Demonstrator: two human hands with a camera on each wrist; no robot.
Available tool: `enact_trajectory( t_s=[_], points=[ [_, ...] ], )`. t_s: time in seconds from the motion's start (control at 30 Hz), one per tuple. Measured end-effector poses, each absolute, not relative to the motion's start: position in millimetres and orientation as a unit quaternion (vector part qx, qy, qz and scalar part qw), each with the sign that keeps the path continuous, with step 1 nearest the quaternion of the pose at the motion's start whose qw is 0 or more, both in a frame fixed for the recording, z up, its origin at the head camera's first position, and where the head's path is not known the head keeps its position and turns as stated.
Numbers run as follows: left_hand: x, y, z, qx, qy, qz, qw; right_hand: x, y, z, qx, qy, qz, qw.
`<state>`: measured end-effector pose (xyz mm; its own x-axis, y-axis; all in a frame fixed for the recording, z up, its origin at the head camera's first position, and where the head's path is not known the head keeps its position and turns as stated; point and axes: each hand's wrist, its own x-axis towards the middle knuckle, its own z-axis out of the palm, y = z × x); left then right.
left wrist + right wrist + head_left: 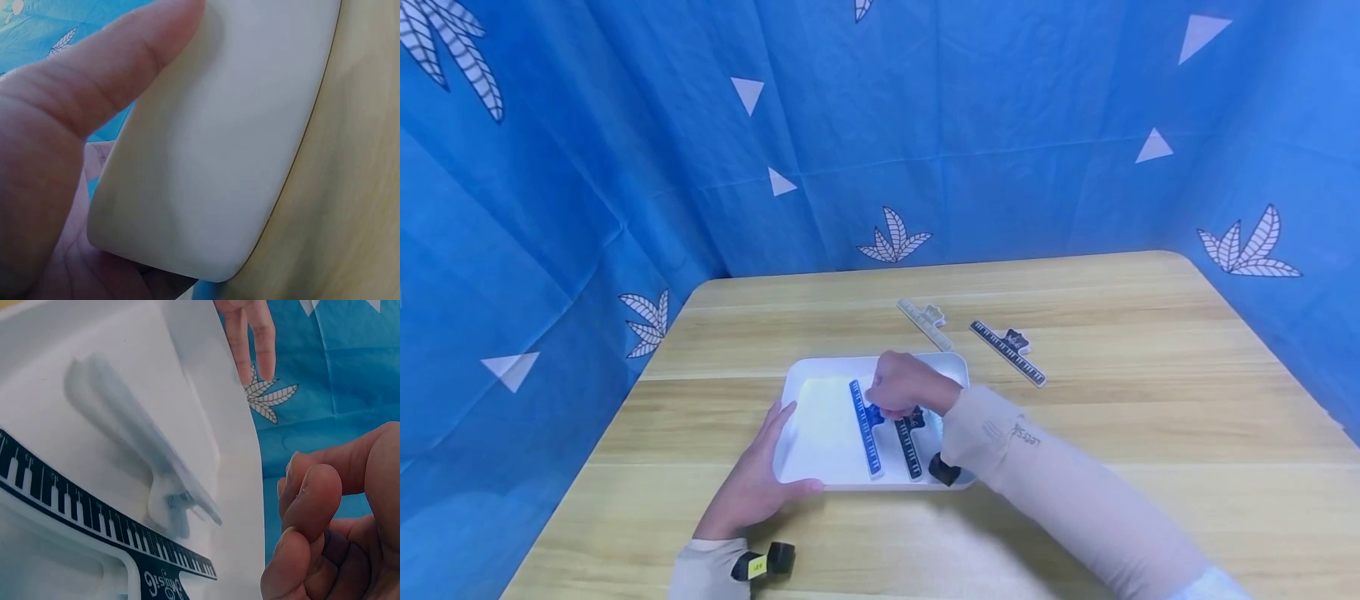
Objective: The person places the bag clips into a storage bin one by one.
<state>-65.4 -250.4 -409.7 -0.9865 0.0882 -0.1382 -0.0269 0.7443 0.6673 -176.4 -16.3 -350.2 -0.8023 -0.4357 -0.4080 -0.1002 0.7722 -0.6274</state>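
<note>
A white tray (823, 425) lies on the table. My left hand (763, 479) holds its near-left corner, thumb at the near side and fingers along the left side; the tray wall (212, 156) fills the left wrist view. In the tray lie a blue piano-key music clip (867, 433) and a black one (908, 450). My right hand (906, 385) is over the tray beside the blue clip's tab, fingers curled. The right wrist view shows nothing between those fingers (312, 494). There, a pale clip-shaped piece (140, 431) is seen edge-on beyond a dark clip (106, 515).
Behind the tray, a white clip (925, 323) and another black clip (1009, 352) lie on the wooden table (1150, 400). A blue patterned curtain (1000, 125) hangs behind and at the sides. Black wrist straps (760, 565) sit on the sleeves.
</note>
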Motion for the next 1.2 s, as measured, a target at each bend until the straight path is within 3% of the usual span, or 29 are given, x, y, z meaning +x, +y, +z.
enact_trajectory(
  t_s=[1.2],
  points=[
    [-66.2, -250.8, -409.9, 0.02, 0.931, 0.357, 0.078, -196.2, 27.8, -349.3, -0.154, 0.918, -0.275, 0.24]
  ],
)
